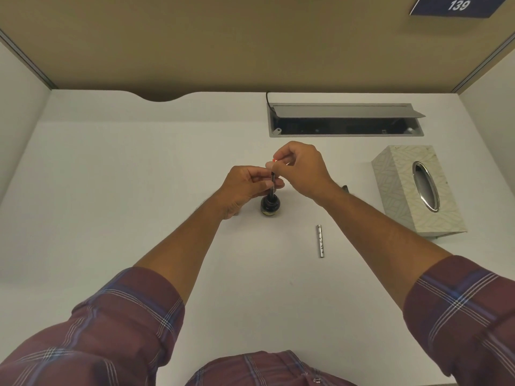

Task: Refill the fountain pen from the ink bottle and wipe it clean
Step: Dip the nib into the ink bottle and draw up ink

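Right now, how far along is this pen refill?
Done: the silver barrel lies apart on the desk, so the pen is opened. In hand: the left hand steadies the pen section upright in the open ink bottle, while the right hand pinches its red top end, apparently drawing ink. Left: wiping with a tissue from the tissue box and reassembling.

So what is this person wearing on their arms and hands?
Both hands, left hand and right hand, are bare: no gloves, rings or watch visible. The forearms are uncovered; maroon plaid sleeves with blue and white stripes are rolled up near the elbows.
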The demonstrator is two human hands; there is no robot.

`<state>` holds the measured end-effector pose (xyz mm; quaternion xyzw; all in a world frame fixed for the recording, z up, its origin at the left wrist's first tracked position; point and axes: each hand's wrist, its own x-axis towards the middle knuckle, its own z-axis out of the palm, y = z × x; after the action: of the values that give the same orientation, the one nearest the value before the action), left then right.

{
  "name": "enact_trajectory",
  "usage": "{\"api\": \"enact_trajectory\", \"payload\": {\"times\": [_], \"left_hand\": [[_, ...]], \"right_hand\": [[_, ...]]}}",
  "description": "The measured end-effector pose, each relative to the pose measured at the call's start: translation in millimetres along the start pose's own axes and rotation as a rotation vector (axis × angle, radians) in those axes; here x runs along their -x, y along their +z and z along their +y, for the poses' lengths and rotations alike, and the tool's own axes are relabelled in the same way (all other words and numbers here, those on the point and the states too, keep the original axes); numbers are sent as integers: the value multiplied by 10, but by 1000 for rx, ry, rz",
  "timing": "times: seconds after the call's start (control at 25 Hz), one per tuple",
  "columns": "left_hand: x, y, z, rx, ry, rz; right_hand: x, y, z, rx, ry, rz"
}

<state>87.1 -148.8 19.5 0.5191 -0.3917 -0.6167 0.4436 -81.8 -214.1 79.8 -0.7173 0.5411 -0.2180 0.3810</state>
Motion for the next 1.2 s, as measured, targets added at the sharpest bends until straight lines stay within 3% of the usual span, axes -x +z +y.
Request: {"api": "enact_trajectory", "payload": {"times": [0.56, 1.2], "left_hand": [[58, 15, -37, -96, 19, 12], [19, -19, -177, -179, 12, 8]], "right_hand": [[95, 19, 27, 64, -46, -74], [83, 27, 37, 110, -41, -27]]}}
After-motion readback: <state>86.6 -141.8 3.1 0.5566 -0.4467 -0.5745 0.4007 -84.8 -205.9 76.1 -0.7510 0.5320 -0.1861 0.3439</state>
